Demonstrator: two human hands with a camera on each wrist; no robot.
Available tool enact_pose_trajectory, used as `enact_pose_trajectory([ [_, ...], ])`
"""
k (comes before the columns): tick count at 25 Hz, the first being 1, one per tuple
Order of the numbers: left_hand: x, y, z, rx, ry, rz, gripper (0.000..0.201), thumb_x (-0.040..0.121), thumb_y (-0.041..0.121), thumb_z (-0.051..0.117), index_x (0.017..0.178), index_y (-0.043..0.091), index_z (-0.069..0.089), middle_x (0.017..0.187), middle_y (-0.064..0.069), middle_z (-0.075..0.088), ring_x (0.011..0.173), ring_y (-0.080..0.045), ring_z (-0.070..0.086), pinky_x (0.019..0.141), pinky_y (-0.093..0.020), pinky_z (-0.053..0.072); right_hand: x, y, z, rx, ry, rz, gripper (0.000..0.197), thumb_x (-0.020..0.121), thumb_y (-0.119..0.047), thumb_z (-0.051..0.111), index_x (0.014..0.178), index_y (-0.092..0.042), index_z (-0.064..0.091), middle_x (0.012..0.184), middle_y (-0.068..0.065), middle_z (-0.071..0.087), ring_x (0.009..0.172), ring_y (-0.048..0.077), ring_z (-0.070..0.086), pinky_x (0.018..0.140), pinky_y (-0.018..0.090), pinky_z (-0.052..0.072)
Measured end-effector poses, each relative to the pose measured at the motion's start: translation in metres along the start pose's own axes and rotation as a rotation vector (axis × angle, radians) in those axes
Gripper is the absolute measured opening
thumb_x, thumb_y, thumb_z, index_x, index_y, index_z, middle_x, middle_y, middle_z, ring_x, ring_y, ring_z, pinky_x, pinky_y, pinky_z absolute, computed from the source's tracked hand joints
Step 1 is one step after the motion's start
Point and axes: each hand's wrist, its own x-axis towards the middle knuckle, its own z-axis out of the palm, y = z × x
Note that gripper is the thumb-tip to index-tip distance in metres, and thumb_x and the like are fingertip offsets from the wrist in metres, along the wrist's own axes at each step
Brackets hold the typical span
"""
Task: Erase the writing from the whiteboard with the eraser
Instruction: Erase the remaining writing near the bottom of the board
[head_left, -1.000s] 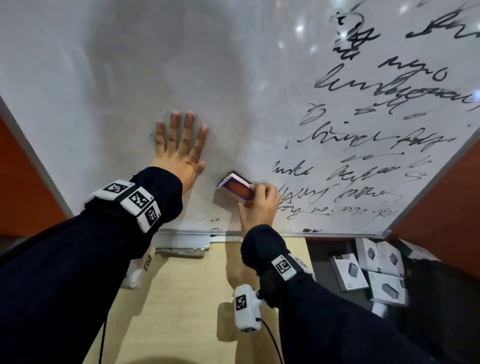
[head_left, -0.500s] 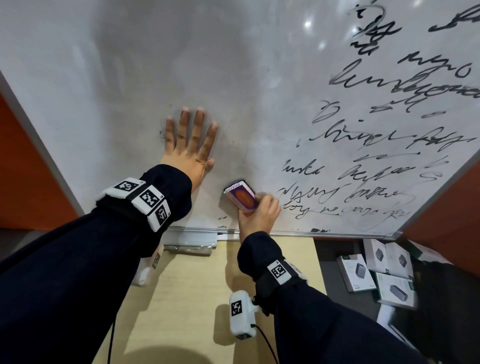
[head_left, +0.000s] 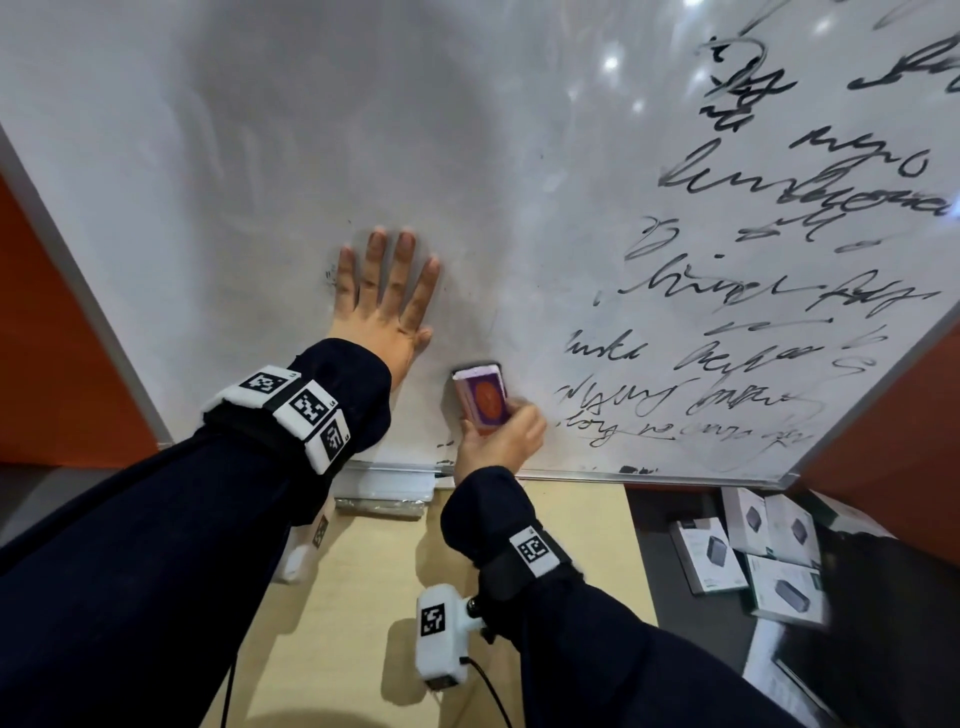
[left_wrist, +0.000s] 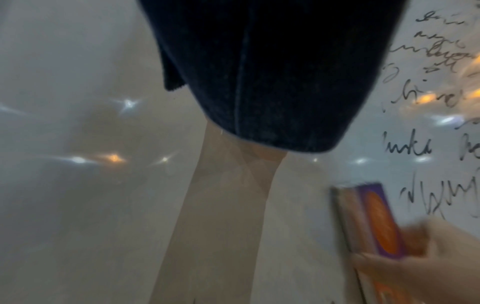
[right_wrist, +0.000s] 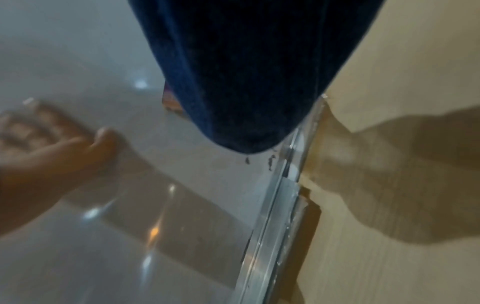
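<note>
A large whiteboard (head_left: 467, 156) leans on the desk, its left part wiped and smeared. Black handwriting (head_left: 779, 312) covers its right part. My left hand (head_left: 387, 306) lies flat on the board with straight fingers. Just to its right, my right hand (head_left: 498, 441) grips a purple and orange eraser (head_left: 480, 397) and holds it against the board near the bottom edge, left of the lowest lines of writing. The left wrist view shows the eraser (left_wrist: 374, 222) blurred beside the writing (left_wrist: 407, 146). In the right wrist view the dark sleeve hides my right hand; my left hand (right_wrist: 52, 142) shows.
The board's metal bottom frame (head_left: 597, 475) rests on a light wooden desk (head_left: 363, 597). Small ink marks (head_left: 447, 452) sit by the bottom edge. Several white boxes (head_left: 753, 551) lie on a dark surface at the lower right. Orange wall panels (head_left: 47, 338) flank the board.
The eraser has turned from tilted left to more upright in my right hand, near the same low spot. My left hand stays flat on the board. The head camera has shifted.
</note>
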Motion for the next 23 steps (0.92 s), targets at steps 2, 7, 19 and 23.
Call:
enact_pose_trajectory([
  [2,0.001,0.001,0.0,-0.009,-0.005,-0.005,0.091,0.097,0.042,0.035,0.134,0.019,-0.045,0.134,-0.011,-0.055,0.123,-0.034,-0.051,0.101,-0.055,-0.032,0.003,0.008,-0.012,0.057,0.071,0.262,0.054,0.068,-0.005,0.085,0.109,-0.001,0.05,0.118,0.015,0.049,0.109,0.033,0.05,0.093,0.041,0.04],
  [7,0.001,-0.002,0.006,-0.017,0.024,0.024,0.091,0.097,0.041,0.037,0.136,0.018,-0.043,0.135,-0.011,-0.054,0.124,-0.035,-0.049,0.102,-0.055,-0.03,0.015,0.005,-0.02,0.179,0.171,0.286,0.052,0.074,-0.008,0.082,0.115,-0.005,0.05,0.122,0.008,0.047,0.112,0.025,0.051,0.089,0.03,0.04],
  [19,0.003,-0.003,0.014,0.009,0.123,0.066,0.095,0.094,0.039,0.044,0.14,0.019,-0.037,0.141,-0.011,-0.049,0.129,-0.034,-0.045,0.104,-0.053,-0.031,0.03,-0.002,-0.036,0.022,0.17,-0.07,0.053,0.067,0.0,0.083,0.111,-0.004,0.054,0.12,0.012,0.051,0.112,0.027,0.045,0.095,0.043,0.041],
  [23,-0.004,0.014,0.01,0.01,0.176,-0.033,0.1,0.085,0.021,0.059,0.15,0.014,-0.017,0.152,-0.019,-0.03,0.138,-0.04,-0.03,0.111,-0.056,-0.019,0.042,-0.018,-0.039,-0.271,0.065,-0.524,0.055,0.059,-0.003,0.084,0.108,-0.012,0.061,0.115,0.007,0.057,0.107,0.024,0.046,0.093,0.044,0.043],
])
